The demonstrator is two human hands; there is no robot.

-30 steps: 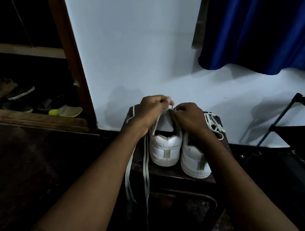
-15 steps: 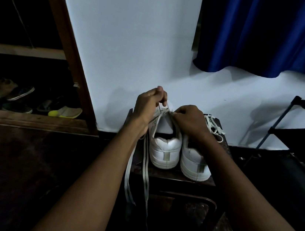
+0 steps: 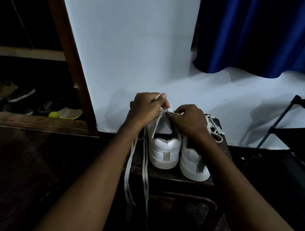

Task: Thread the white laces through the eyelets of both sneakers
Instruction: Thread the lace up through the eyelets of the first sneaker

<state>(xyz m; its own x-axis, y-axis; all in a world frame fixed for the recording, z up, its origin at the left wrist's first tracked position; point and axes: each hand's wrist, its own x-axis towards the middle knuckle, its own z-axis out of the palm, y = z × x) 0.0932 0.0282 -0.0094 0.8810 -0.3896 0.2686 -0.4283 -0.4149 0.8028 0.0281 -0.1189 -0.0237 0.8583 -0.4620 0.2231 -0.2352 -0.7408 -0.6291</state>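
The lace (image 3: 146, 165) being worked runs up from the left sneaker (image 3: 164, 148), which stands heel toward the camera at the middle of a small dark stand (image 3: 174, 176), just beside the right sneaker (image 3: 193, 161). The pair touch or nearly touch. The lace's 2 free tails hang off the stand's front-left edge and dangle below it.

The left hand (image 3: 146, 109) pinches a lace end between thumb and curled fingers just above the shoe's tongue, its grip clamped on the lace. The right hand (image 3: 189, 120) is curled at the same eyelet row, fingertips on the lace or the eyelet edge; which one is hidden, though it appears to hold the lace there too. A second lace (image 3: 214, 126) lies in loose loops at the stand's back-right corner, beyond the right sneaker, which looks not yet laced.

Risks, as I judge them: the light is dim and both hands cover the eyelets, so an eyelet could be skipped or the lace twisted. A hard pull could draw 1 tail short or tip the shoe toward the front edge. The hanging tails could snag below.

Behind stand a white wall (image 3: 128, 44), a blue curtain (image 3: 265, 33), and other shoes (image 3: 20, 96) at left.
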